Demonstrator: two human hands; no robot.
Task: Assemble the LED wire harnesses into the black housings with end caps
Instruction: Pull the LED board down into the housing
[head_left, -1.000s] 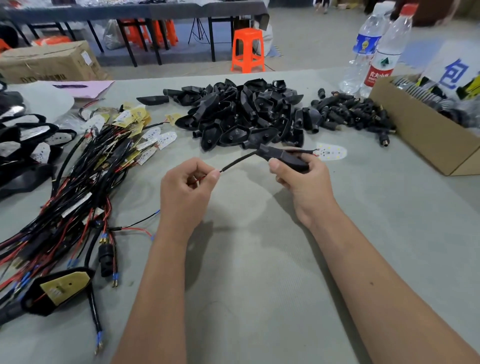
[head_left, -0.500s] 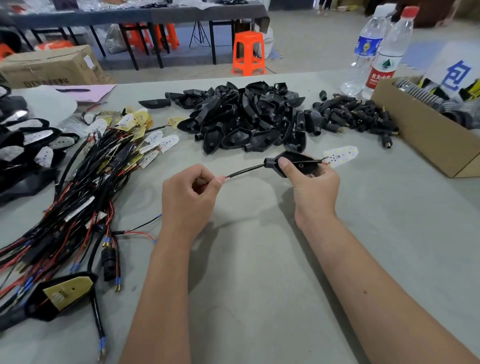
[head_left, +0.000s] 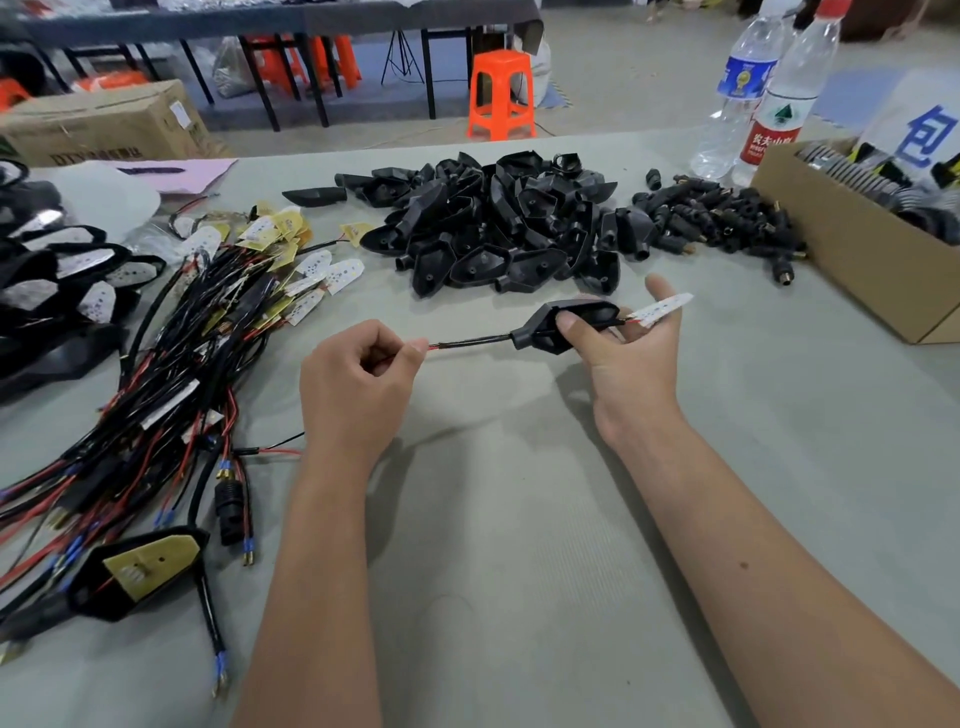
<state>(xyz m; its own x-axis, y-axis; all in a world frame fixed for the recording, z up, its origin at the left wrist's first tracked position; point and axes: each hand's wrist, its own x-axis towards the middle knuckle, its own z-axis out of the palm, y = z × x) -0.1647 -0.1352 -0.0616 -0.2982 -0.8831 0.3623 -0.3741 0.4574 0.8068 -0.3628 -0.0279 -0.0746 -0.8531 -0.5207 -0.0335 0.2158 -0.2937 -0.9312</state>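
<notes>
My right hand grips a black housing above the table's middle, thumb on its open face. A black-sheathed wire runs out of the housing's narrow neck to my left hand, which pinches its red and black ends. The wire's white LED board sticks out past the housing's wide end, over my right fingers. A heap of empty black housings lies behind. Small black end caps are piled to the right of it. A bundle of LED wire harnesses lies at the left.
An open cardboard box with parts stands at the right edge, two water bottles behind it. Finished black housings lie at the far left. One housing with a yellow board sits at the near left. Orange stool beyond the table.
My left hand has pulled the wire leftward through the housing, so the LED board has drawn closer to the housing's wide end. My right hand has turned the housing open face up.
</notes>
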